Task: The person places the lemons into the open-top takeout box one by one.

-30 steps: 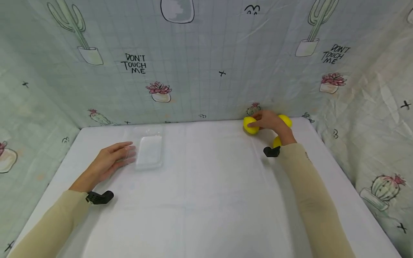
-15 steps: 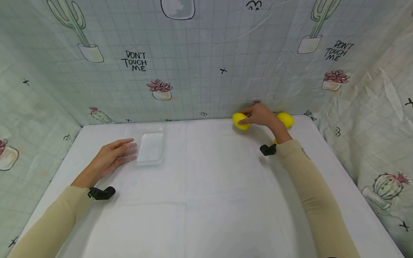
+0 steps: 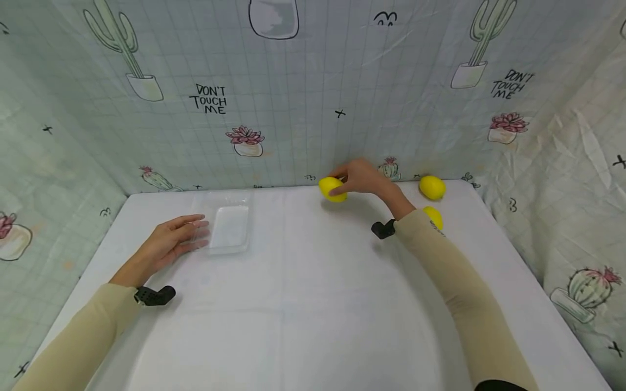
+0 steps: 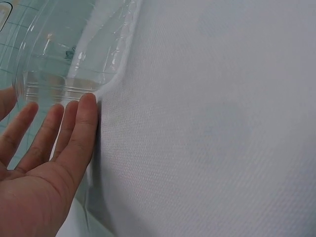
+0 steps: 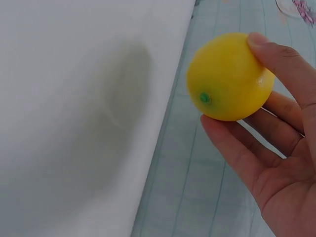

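Near the back of the table, my right hand (image 3: pixel 364 178) holds a lemon (image 3: pixel 332 189) between thumb and fingers. The right wrist view shows this lemon (image 5: pixel 229 76) with its green stem end, raised over the white cloth, where a shadow falls. My left hand (image 3: pixel 173 243) rests with fairly straight fingers at the left side of a clear plastic tray (image 3: pixel 230 225). In the left wrist view its fingertips (image 4: pixel 87 101) touch the wall of the clear tray (image 4: pixel 64 89).
Two more lemons lie at the back right: one lemon (image 3: pixel 432 187) by the rear edge, another lemon (image 3: pixel 433 217) partly behind my right sleeve. A printed cactus curtain (image 3: pixel 303 81) hangs behind the white table (image 3: pixel 293 304) and along both sides.
My right hand has carried the lemon leftward along the back of the table, uncovering the two other lemons. My left hand has stayed at the tray.
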Tool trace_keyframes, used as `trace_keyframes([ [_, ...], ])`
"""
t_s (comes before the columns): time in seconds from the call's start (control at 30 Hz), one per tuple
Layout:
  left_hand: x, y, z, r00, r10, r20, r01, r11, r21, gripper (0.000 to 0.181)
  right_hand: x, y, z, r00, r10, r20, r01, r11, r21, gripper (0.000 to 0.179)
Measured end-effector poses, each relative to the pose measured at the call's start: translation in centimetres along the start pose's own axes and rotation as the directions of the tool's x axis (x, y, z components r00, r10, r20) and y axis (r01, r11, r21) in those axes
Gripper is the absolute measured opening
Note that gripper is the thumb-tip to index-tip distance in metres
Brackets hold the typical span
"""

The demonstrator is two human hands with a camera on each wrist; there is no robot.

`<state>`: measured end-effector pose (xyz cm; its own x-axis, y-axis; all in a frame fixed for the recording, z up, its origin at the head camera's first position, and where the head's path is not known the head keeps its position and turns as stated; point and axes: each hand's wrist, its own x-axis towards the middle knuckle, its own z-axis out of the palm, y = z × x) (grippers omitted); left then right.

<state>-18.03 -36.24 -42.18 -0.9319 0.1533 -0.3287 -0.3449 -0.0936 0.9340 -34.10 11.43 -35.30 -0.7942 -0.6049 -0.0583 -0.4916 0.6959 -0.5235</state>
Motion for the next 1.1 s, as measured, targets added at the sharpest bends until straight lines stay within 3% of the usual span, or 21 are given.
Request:
trace_keyframes([
  [0.2, -0.2, -0.3, -0.1, 1.0, -0.006, 0.002, 0.006, 1.0, -0.006, 0.066, 2.2, -2.8, 1.0, 0.995, -0.078, 0.069, 0.081, 0.996, -0.032, 0.053],
  [0.47, 0.0, -0.4, -0.2, 0.999, 0.014, 0.031, -0.014, 1.0, -0.006, 0.064, 5.0, -7.2, 1.6, 0.97, -0.179, 0.162, 0.19, 0.98, -0.053, 0.055],
  [0.7, 0.2, -0.4, -0.2, 0.998, 0.046, 0.042, -0.047, 0.999, 0.024, 0.062, 7.1, -11.7, 2.2, 0.937, -0.292, 0.191, 0.306, 0.951, -0.049, 0.051],
  [1.1, 0.3, -0.2, 0.0, 1.0, 0.007, 0.024, -0.008, 0.998, 0.062, 0.066, 10.6, -17.9, 4.3, 0.875, -0.391, 0.285, 0.432, 0.897, -0.097, 0.052],
])
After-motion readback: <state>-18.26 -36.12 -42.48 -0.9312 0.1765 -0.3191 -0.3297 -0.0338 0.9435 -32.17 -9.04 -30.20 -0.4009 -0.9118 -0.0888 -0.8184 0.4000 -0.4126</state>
